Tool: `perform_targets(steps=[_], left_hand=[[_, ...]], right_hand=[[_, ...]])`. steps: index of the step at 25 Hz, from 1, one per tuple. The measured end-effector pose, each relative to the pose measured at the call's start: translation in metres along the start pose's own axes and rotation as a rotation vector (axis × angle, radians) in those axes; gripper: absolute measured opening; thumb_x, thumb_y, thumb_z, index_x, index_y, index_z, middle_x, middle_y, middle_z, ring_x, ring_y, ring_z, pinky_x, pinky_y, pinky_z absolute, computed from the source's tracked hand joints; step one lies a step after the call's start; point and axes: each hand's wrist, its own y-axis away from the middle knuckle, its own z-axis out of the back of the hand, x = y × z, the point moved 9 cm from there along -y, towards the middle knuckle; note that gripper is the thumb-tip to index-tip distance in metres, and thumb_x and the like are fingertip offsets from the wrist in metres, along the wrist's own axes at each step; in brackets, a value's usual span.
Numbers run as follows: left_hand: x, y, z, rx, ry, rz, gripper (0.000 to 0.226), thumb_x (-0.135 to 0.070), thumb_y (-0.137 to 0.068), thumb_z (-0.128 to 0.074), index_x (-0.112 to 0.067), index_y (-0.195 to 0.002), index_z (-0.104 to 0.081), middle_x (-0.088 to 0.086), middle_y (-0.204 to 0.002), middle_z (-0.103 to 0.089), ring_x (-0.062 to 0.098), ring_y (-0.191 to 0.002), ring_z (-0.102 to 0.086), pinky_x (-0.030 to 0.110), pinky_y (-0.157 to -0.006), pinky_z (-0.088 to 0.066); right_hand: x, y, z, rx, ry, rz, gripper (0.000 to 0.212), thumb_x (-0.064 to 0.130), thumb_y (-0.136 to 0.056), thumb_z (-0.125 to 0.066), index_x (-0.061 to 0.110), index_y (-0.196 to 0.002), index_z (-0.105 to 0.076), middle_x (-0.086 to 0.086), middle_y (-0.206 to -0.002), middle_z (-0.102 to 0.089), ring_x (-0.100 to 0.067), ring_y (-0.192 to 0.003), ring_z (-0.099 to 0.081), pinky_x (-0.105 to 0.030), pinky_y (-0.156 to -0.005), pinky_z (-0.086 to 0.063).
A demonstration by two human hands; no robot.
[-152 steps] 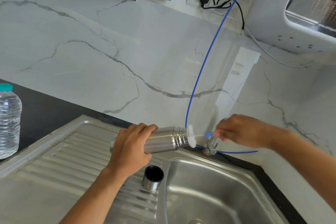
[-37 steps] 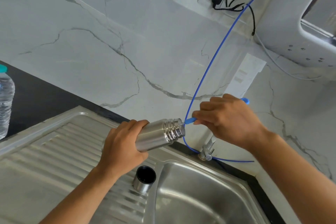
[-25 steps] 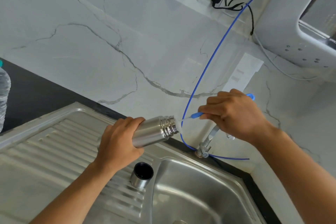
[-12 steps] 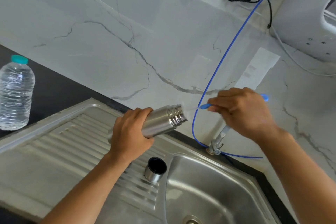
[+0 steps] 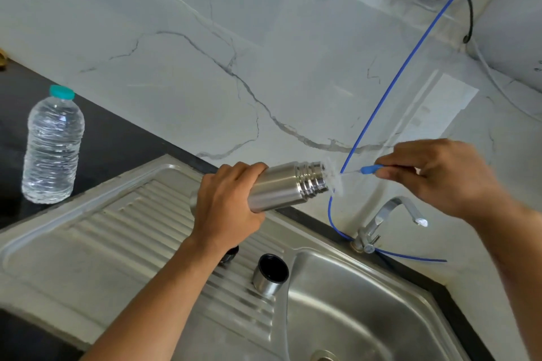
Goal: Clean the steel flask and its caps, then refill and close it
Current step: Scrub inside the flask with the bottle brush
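Note:
My left hand (image 5: 227, 208) grips the steel flask (image 5: 287, 186) around its body, holding it nearly level above the drainboard with its threaded mouth pointing right. My right hand (image 5: 440, 176) pinches the blue handle of a bottle brush (image 5: 371, 169). The brush's white bristles (image 5: 334, 177) sit just at the flask's mouth. A steel cap with a black inside (image 5: 269, 274) stands on the drainboard near the basin. A second dark cap (image 5: 230, 255) peeks out from under my left wrist.
The steel sink has a ribbed drainboard (image 5: 132, 228) on the left and a basin (image 5: 366, 311) on the right. A small tap (image 5: 387, 220) stands behind the basin, with a blue tube (image 5: 390, 88) looping past it. A clear water bottle (image 5: 52, 146) stands on the black counter.
The brush has been pulled back, so its bristles now show outside the flask's mouth. The view shifted, bringing the tap spout and the second cap into sight.

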Motion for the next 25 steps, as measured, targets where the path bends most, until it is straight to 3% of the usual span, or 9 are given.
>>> perform_targets(steps=[2, 6, 11, 15, 18, 22, 25], left_hand=[[0.006, 0.001, -0.002, -0.013, -0.002, 0.032, 0.08, -0.022, -0.05, -0.09, -0.02, -0.125, -0.064, -0.002, -0.106, -0.07, 0.023, -0.092, -0.065, 0.038, -0.075, -0.048], [-0.005, 0.008, -0.007, 0.014, 0.019, -0.012, 0.081, -0.021, -0.049, -0.092, -0.019, -0.125, -0.065, -0.003, -0.106, -0.069, 0.022, -0.093, -0.065, 0.038, -0.077, -0.049], [-0.004, 0.008, -0.014, 0.065, -0.019, -0.029, 0.087, -0.02, -0.044, -0.094, -0.021, -0.126, -0.064, -0.004, -0.107, -0.069, 0.023, -0.095, -0.066, 0.041, -0.079, -0.05], [-0.014, 0.01, -0.013, 0.044, -0.009, -0.055, 0.084, -0.016, -0.044, -0.092, -0.019, -0.124, -0.066, -0.003, -0.104, -0.069, 0.024, -0.093, -0.065, 0.04, -0.077, -0.048], [-0.02, 0.009, -0.011, 0.046, 0.005, -0.111, 0.081, -0.016, -0.046, -0.091, -0.02, -0.122, -0.066, -0.005, -0.104, -0.068, 0.023, -0.093, -0.065, 0.041, -0.078, -0.047], [-0.008, 0.004, -0.01, 0.044, -0.007, -0.06, 0.081, -0.014, -0.046, -0.091, -0.019, -0.123, -0.066, -0.004, -0.105, -0.069, 0.024, -0.093, -0.065, 0.04, -0.078, -0.046], [-0.015, 0.007, -0.011, 0.048, -0.011, -0.047, 0.08, -0.011, -0.046, -0.089, -0.019, -0.122, -0.066, -0.002, -0.103, -0.069, 0.025, -0.091, -0.065, 0.04, -0.076, -0.046]], right_hand=[[-0.008, -0.008, 0.0, 0.068, -0.032, -0.138, 0.031, 0.057, -0.091, -0.056, 0.036, -0.095, -0.079, 0.021, -0.073, -0.065, -0.01, -0.07, -0.056, -0.022, -0.059, -0.036], [0.028, -0.019, -0.047, 0.356, -0.023, -0.115, 0.026, 0.051, -0.1, -0.05, 0.038, -0.09, -0.071, 0.016, -0.07, -0.058, -0.012, -0.077, -0.054, -0.032, -0.073, -0.042], [-0.018, 0.011, -0.036, 0.583, -0.134, -0.32, 0.034, 0.053, -0.1, -0.049, 0.037, -0.079, -0.071, 0.012, -0.074, -0.064, -0.004, -0.073, -0.059, -0.024, -0.072, -0.041], [-0.013, 0.017, -0.048, 0.653, -0.225, -0.332, 0.042, 0.055, -0.101, -0.047, 0.034, -0.075, -0.073, 0.009, -0.081, -0.064, -0.008, -0.082, -0.061, -0.034, -0.085, -0.047], [0.016, 0.018, -0.066, 0.658, -0.267, -0.232, 0.049, 0.057, -0.102, -0.044, 0.029, -0.074, -0.073, 0.0, -0.078, -0.062, -0.022, -0.08, -0.064, -0.041, -0.089, -0.051], [-0.02, 0.029, -0.035, 0.665, -0.276, -0.353, 0.049, 0.058, -0.1, -0.046, 0.028, -0.073, -0.074, 0.005, -0.076, -0.068, -0.018, -0.083, -0.066, -0.035, -0.091, -0.05], [-0.012, 0.026, -0.035, 0.602, -0.161, -0.3, 0.049, 0.06, -0.099, -0.042, 0.025, -0.076, -0.069, 0.006, -0.076, -0.067, -0.014, -0.08, -0.065, -0.033, -0.084, -0.051]])
